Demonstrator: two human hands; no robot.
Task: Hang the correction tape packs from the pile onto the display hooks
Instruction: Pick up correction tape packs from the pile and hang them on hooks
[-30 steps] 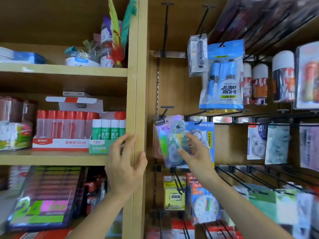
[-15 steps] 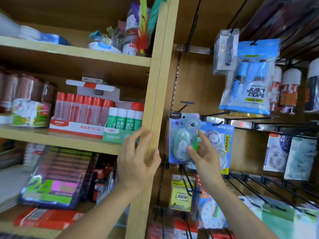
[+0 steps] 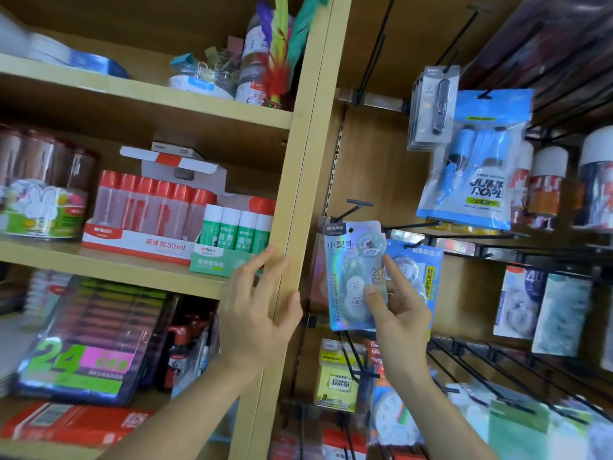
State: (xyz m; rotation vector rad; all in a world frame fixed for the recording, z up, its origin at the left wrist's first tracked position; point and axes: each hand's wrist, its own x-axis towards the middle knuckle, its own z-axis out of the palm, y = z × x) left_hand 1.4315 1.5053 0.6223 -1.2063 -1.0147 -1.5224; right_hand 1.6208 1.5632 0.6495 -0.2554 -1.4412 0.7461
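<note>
Wooden upright (image 3: 308, 194): left hand (image 3: 258, 313) rests on it, fingers spread. Right hand (image 3: 401, 313) pinches correction tape pack (image 3: 351, 280), squared up from its earlier tilt, top at the hook (image 3: 358, 205). Threaded? Cannot tell; hanging looks nearly done.

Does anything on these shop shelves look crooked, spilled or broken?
Nothing looks spilled or broken. Only the shiny correction tape pack is unsettled: the right hand pinches it by the hook, and it overlaps the blue pack behind it. The left hand rests on the wooden post.
</note>
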